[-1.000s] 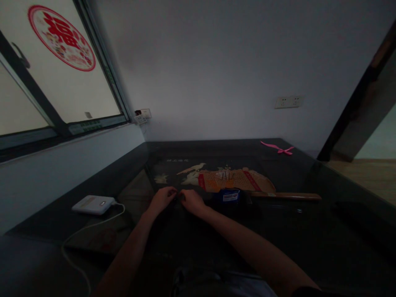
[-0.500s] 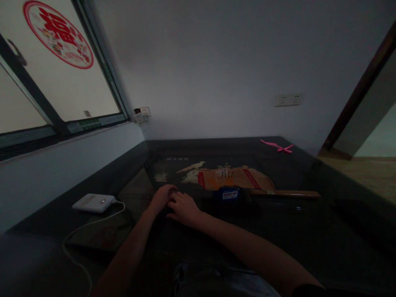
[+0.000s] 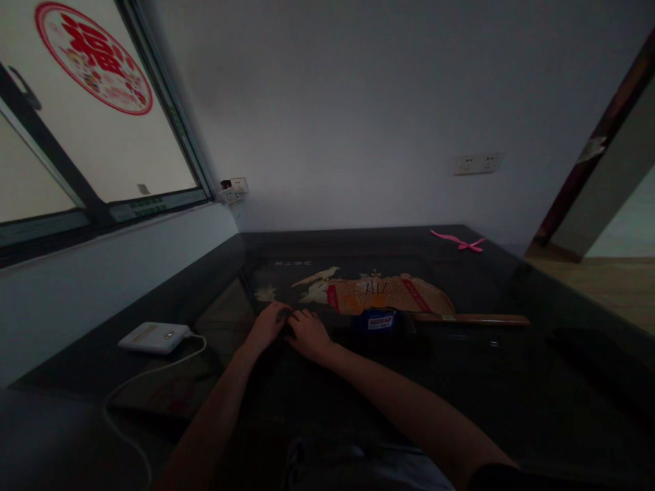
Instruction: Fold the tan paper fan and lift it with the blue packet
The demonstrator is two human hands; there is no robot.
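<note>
My left hand (image 3: 271, 322) and my right hand (image 3: 308, 334) meet on the dark, glossy tabletop (image 3: 440, 402), left of the middle. Their fingers are bent and the fingertips come together. It is dim there, and whatever may be between the fingers is hidden. Right of my right hand lies a small blue box (image 3: 379, 320) with a white and red label. Behind the box is a flat orange-brown patterned piece (image 3: 394, 294) with red bands, and several thin dark sticks lie on it.
A white power bank (image 3: 155, 337) with a pale cable (image 3: 153, 368) lies at the left. A long brown wooden strip (image 3: 481, 320) extends right of the box. A pink ribbon (image 3: 463, 244) rests near the far right corner. A wall (image 3: 348, 136) borders the table's far edge.
My right hand has shifted slightly up and right, and its fingers are drawn in more. My left hand stays almost in place. The objects on the table have not moved.
</note>
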